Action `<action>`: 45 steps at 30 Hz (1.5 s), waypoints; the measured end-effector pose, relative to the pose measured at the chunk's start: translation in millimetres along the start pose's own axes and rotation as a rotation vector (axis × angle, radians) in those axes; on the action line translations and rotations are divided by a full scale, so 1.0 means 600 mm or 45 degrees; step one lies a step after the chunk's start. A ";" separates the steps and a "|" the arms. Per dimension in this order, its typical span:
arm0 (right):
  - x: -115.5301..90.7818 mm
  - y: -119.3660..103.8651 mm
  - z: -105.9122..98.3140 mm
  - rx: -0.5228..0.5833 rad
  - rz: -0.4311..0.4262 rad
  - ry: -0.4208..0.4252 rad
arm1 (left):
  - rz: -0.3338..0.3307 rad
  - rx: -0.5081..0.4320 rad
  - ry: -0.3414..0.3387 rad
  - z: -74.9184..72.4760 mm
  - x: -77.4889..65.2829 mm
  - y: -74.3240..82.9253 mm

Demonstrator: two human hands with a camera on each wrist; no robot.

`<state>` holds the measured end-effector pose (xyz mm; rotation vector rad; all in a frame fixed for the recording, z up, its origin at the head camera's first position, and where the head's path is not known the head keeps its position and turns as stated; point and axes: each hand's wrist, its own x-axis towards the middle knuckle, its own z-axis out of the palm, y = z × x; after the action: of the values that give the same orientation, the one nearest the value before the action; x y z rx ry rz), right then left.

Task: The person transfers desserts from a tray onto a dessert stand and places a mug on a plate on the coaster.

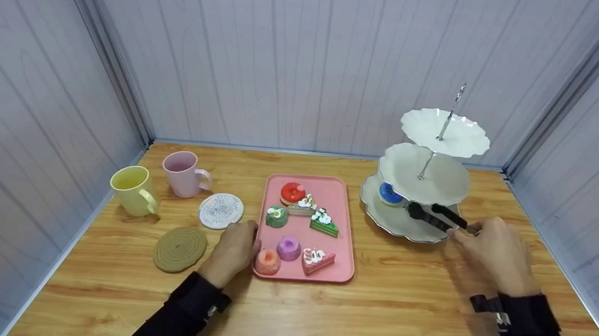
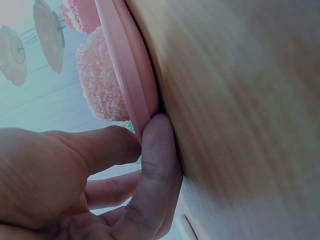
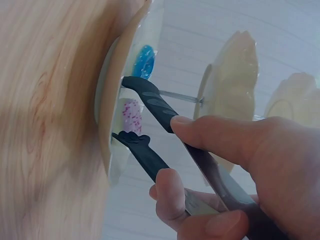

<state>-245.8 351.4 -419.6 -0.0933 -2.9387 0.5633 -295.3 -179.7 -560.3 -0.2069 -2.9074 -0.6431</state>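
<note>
Tiered stand (image 1: 441, 183) off to the right, pink tray (image 1: 324, 191) to its left.
Left hand (image 1: 233, 245) pinches the tray's left rim, thumb to finger; right hand (image 1: 496, 255), fingers curled, grips black-tipped tongs (image 3: 160, 110) — tips parted at the bottom tier (image 1: 385, 221), near a blue doughnut (image 1: 389, 192) and a pink-speckled sweet (image 3: 132, 115).
</note>
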 end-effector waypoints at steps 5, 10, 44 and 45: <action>-0.005 -0.008 -0.002 0.002 -0.001 -0.044 | -0.008 -0.001 -0.008 0.003 0.001 -0.002; -0.006 -0.016 0.000 0.008 -0.017 -0.051 | -0.024 -0.021 -0.059 -0.032 -0.013 0.027; -0.015 -0.046 0.006 0.034 -0.140 0.074 | -0.029 -0.033 -0.053 -0.110 -0.052 0.102; -0.016 -0.046 0.005 0.032 -0.148 0.079 | -0.023 -0.036 -0.046 -0.110 -0.052 0.102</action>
<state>-237.7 323.7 -413.5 0.0615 -2.8531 0.5687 -246.7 -156.1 -481.9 -0.1985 -2.9395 -0.6907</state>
